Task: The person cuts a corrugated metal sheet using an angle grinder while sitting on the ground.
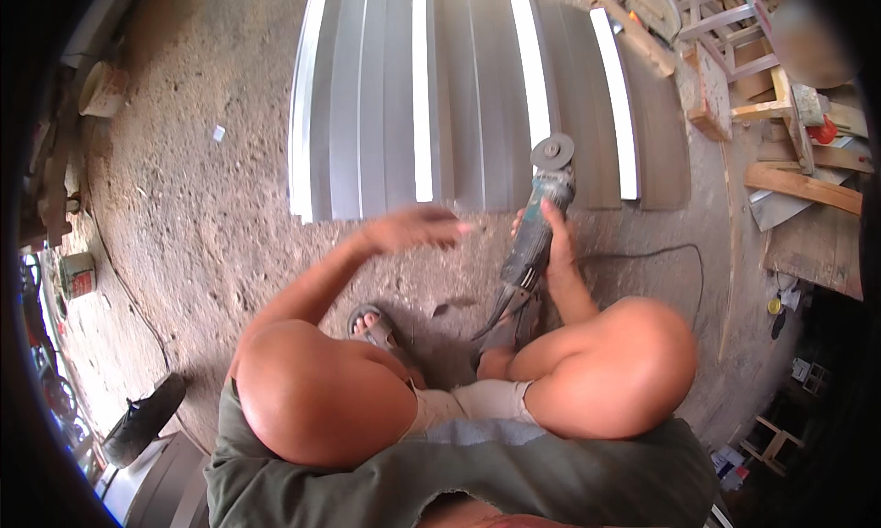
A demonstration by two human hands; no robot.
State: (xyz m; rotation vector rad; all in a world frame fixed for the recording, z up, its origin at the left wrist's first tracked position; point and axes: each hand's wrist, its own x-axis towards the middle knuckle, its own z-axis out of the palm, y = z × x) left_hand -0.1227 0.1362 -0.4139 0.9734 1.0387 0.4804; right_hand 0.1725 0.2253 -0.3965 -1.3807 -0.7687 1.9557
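My right hand (561, 244) is wrapped round the body of a worn teal and dark angle grinder (525, 239), its thumb along the top. The grinder's round cutting disc (553, 151) points away from me, over the near part of a ribbed grey metal sheet (385, 106) on the ground. Whether the disc touches the sheet or spins, I cannot tell. Nothing is held in my left hand (413, 232), which hovers near the sheet's close edge with its fingers stretched out to the right, slightly blurred. The grinder's cord (496, 315) drops from its rear between my feet.
A dark cable (642, 252) curves over the rough ground (229, 198) at my right. Wooden planks (803, 190) and a pale stool-like frame (734, 33) are piled at the far right. On the left lie a dark shoe-shaped object (144, 420) and a bucket (103, 88).
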